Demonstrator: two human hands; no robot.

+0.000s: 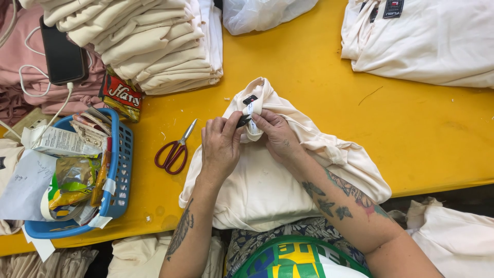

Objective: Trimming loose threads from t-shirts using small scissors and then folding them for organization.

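A cream garment [267, 190] lies bunched on the yellow table [309, 67] in front of me. My left hand [220, 146] and my right hand [278, 135] pinch its collar area together. Between the fingertips sits a small dark tag [243, 120], with a black label [250, 99] and a white label just above it on the fabric. Both forearms carry tattoos. Whether the left fingers also hold a small tool is hidden.
Red-handled scissors [174, 152] lie left of the garment. A blue basket [121, 170] holds packets and papers. A stack of folded cream garments [149, 41] stands at the back left, another pile [427, 41] at the back right, a phone [63, 51] on pink cloth.
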